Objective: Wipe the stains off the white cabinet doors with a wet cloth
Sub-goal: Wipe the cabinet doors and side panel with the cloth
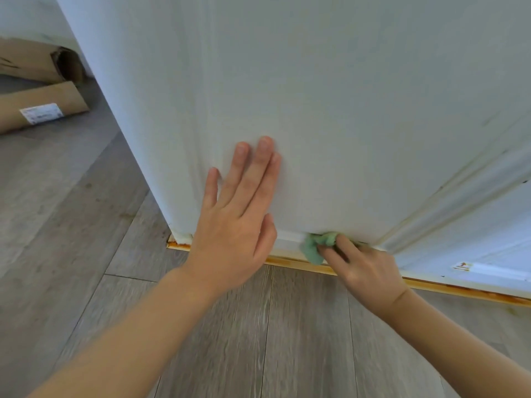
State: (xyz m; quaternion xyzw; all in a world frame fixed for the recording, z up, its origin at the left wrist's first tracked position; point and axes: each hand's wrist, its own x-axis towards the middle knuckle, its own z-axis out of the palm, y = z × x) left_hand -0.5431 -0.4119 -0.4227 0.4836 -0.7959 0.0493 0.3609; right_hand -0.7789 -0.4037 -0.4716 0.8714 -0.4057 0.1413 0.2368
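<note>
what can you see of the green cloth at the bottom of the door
The small green cloth looks soft and bunched into a crumpled wad. The right hand pinches it in curled fingers and presses it against the bottom edge of the white cabinet door, just above the orange wooden strip. Part of it hangs free below the fingers.

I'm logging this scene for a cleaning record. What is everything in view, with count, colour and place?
cabinet doors: two seen, white, upright ahead, faint marks toward the right
cloth: one, green, at the door's bottom edge
base strip: one, orange-brown wood, along the floor under the doors
cardboard boxes: two, brown, on the floor far left; the nearer bears a white label
floor: grey wood planks
left hand: flat, fingers straight, on the door
right hand: grips the cloth low at the door's edge
</note>
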